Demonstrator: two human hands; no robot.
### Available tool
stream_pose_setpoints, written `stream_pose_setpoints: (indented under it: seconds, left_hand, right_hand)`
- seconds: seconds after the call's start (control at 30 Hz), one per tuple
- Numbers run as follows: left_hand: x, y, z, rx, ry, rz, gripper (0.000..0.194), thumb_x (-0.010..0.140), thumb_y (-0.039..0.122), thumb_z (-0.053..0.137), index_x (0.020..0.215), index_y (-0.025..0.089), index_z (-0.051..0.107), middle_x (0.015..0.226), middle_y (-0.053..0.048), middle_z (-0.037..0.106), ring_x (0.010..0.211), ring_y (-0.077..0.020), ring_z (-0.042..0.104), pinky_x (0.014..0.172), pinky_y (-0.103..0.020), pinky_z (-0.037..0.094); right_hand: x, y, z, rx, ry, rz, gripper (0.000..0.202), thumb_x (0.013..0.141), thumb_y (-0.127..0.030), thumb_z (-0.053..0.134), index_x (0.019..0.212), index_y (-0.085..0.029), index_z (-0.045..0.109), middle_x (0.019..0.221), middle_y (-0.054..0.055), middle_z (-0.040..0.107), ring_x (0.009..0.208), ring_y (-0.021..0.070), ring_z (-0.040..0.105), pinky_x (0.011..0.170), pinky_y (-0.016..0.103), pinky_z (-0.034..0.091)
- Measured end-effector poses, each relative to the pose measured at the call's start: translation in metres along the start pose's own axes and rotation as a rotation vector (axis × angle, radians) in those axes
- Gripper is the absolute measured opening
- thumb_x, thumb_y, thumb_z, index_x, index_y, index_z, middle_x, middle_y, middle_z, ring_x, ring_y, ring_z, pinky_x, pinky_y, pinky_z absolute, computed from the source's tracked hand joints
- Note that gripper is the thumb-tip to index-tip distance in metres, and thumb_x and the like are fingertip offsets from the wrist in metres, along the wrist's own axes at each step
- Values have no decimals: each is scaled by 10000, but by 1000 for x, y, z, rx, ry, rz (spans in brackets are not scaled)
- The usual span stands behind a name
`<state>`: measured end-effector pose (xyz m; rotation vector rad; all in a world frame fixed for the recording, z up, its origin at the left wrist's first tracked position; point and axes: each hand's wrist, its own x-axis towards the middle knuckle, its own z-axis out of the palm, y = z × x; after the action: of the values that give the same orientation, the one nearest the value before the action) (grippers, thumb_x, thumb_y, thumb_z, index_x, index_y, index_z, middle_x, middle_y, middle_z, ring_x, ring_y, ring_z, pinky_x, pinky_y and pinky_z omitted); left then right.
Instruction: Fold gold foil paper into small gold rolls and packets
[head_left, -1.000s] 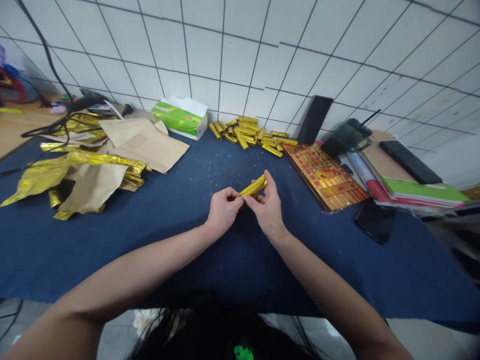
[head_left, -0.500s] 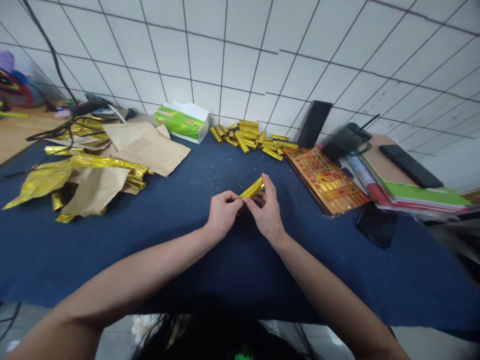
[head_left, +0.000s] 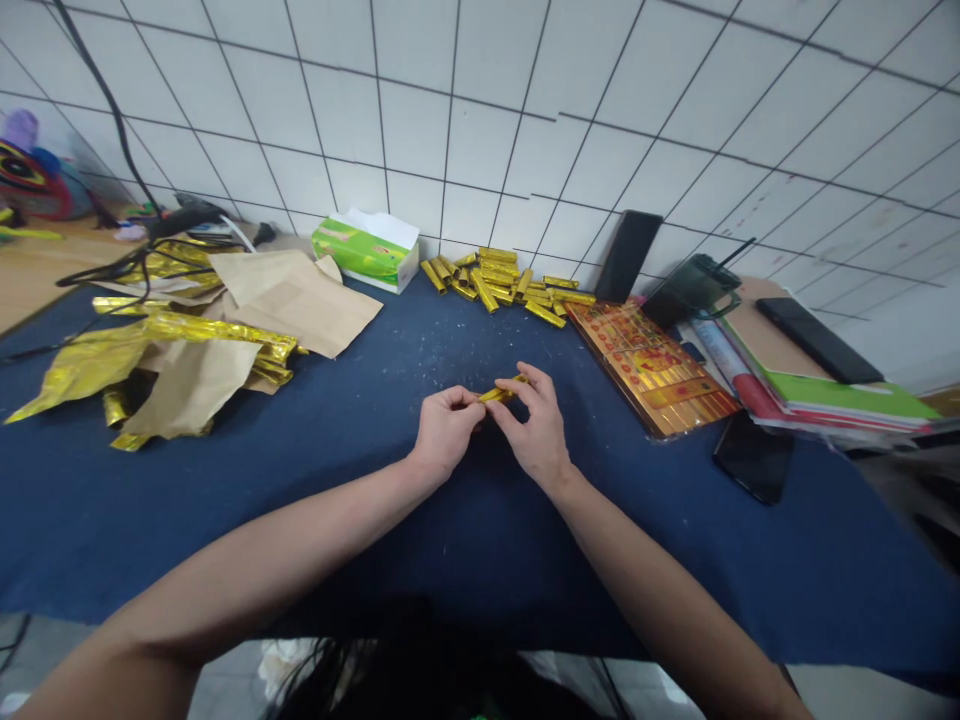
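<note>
Holding gold piece [head_left: 498, 391] in both hands: pinched at one end between thumb and fingers of left hand [head_left: 465, 404], gripped along far end by curved fingers of right hand [head_left: 511, 396]. Close together at the fingertips, bridged by the piece at a slant. Shiny, metallic, slim; exact shape partly hidden by fingers. Below fingers: cloth [head_left: 375, 580], dark blue, matte, flecked with pale specks just ahead.

Beyond fingertips, near tiled wall [head_left: 405, 110]: heaped tubes [head_left: 484, 288], short, hollow, gold. Ahead and left of fingers: tissue pack [head_left: 367, 250], green, boxy, white sheet on top. Well left: brown paper [head_left: 300, 300], flat, creased, among crinkled gold foil [head_left: 210, 328].

Right of fingers: packet [head_left: 652, 370], flat, glossy, gold-orange, striped on near part. Past packet: upright black phone [head_left: 630, 255] and dark see-through mug [head_left: 694, 285] with handle. Farther right: stacked books [head_left: 862, 400], green and red edges.

On packet: red printed pattern, too small to read. On tissue pack: print likewise illegible.
</note>
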<state>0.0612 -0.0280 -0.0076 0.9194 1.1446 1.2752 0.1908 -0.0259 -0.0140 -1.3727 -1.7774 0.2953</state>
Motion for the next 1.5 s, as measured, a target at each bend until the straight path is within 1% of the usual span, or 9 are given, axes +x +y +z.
stream_pose_setpoints:
  seconds: [0.17,0.27,0.37,0.53,0.77,0.87,1.0,1.3,1.5]
  left_hand:
    - [1,-3,-1,16,-18,19,89,576,135,561,490,132,538,703,-16,637,558,-82,516,511,-196,388]
    - [3,-5,-2,51,-30,44,101,592,131,557,494,137,534,648,-8,624,559,-86,515,526,-198,387]
    - [2,-4,-3,89,-35,83,99,606,132,558,510,143,537,590,15,592,532,-77,485,532,-200,383]
    - [1,-2,-5,184,-69,138,87,638,154,555,552,149,556,562,34,556,521,-75,470,537,-202,388]
    - [1,-2,-5,52,-103,75,80,637,154,557,570,147,516,526,38,539,495,-75,519,542,-208,439]
    - [-2,1,-3,-49,-117,52,75,654,176,575,692,153,514,576,38,567,512,-91,562,557,-236,481]
    - [-4,5,-2,-60,-149,57,250,650,211,631,873,145,541,653,21,605,536,-97,581,550,-242,503]
    - [3,5,-7,-19,-101,75,164,674,222,618,800,124,586,648,10,603,509,-81,564,477,-200,479]
    - [2,7,-10,16,-164,100,167,708,237,599,836,131,592,614,21,595,486,-79,558,464,-193,467]
  right_hand:
    - [0,-1,0,-14,-12,5,251,754,-387,570,932,-217,625,1242,112,475,1165,271,438,950,480,379]
    - [0,-1,0,-8,-33,-16,253,774,-363,548,970,-219,615,1243,103,503,1174,260,435,967,482,359]
    - [1,-1,0,8,-63,-28,256,787,-358,541,990,-224,621,1119,88,593,1105,238,488,953,462,378]
    - [3,0,-1,-24,-52,-59,217,788,-385,546,919,-240,640,1054,66,631,1086,255,493,941,497,359]
    - [1,-6,-4,80,-69,-16,139,794,-344,554,844,-244,636,796,23,638,778,189,557,747,365,461]
    - [1,-7,-4,121,-39,-19,135,804,-315,543,860,-244,643,799,26,624,777,182,551,734,345,462]
    - [1,-7,-3,156,-41,-12,166,825,-272,502,899,-232,645,816,35,620,788,177,561,746,338,463]
    - [-3,-8,-3,233,-53,-5,172,816,-260,513,930,-225,638,872,41,606,815,163,583,752,322,479]
    - [-4,-10,-2,243,-22,8,153,821,-256,501,868,-225,643,818,25,600,735,141,581,677,288,478]
